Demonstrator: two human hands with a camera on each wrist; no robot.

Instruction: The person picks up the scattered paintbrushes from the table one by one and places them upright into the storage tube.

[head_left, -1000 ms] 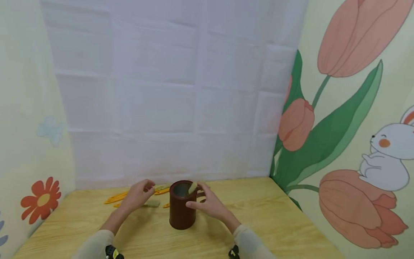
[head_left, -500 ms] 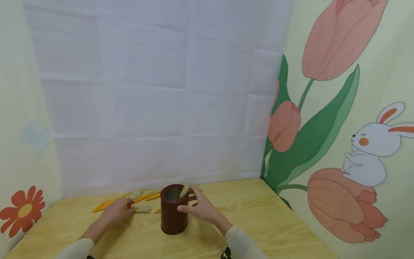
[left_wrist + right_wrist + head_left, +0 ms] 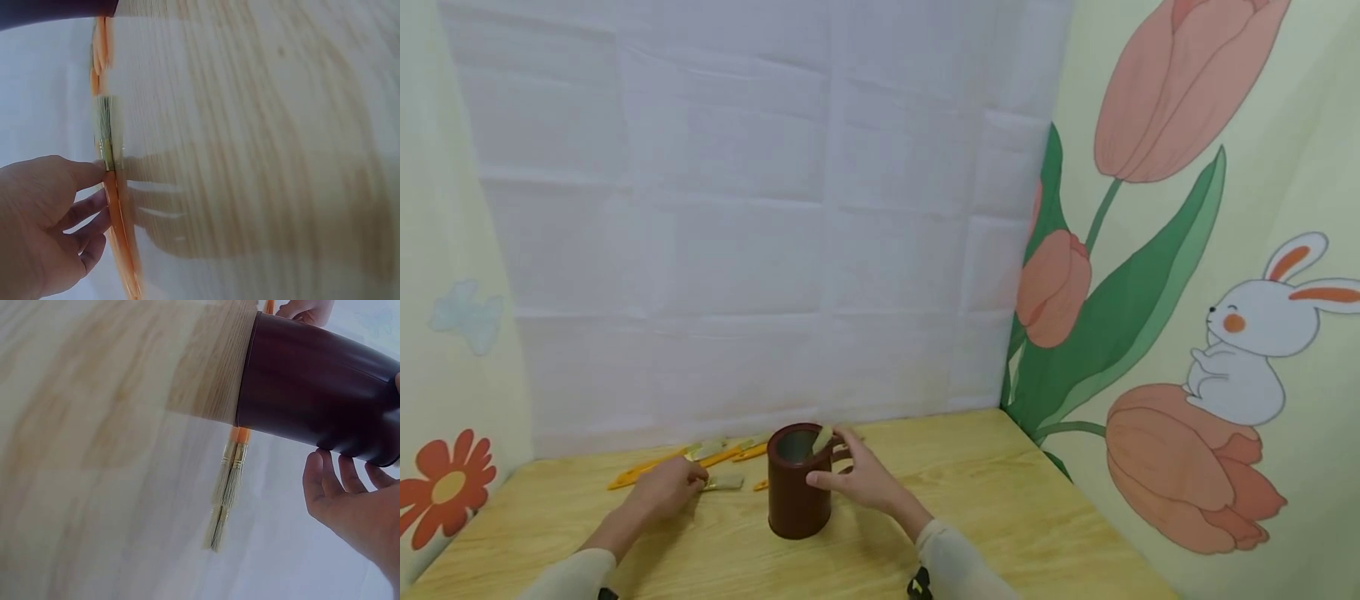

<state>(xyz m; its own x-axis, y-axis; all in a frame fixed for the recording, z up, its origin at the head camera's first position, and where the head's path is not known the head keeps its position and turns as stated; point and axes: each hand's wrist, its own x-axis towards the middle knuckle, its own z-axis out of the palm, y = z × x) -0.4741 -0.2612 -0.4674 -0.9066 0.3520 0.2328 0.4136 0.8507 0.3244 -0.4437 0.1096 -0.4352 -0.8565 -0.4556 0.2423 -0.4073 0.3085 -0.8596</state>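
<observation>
A dark brown mug (image 3: 799,496) stands upright on the table, and one paintbrush (image 3: 822,439) leans inside it with pale bristles above the rim. My right hand (image 3: 867,477) holds the mug near its top on the handle side, thumb in front. Its fingers (image 3: 331,484) meet the mug's wall in the right wrist view. To the left, my left hand (image 3: 667,487) pinches a paintbrush (image 3: 107,153) just below its metal ferrule. That brush has an orange handle and pale bristles pointing right; it lies low at the table surface.
Several more orange-handled paintbrushes (image 3: 724,454) lie on the wooden table (image 3: 1000,517) behind my left hand and the mug. Further bristle ends (image 3: 226,481) show beyond the mug in the right wrist view. A white cloth (image 3: 737,250) hangs behind the table.
My left hand has moved left and down from above the table and taken hold of a paintbrush. My right hand stays on the mug. The head view has shifted slightly.
</observation>
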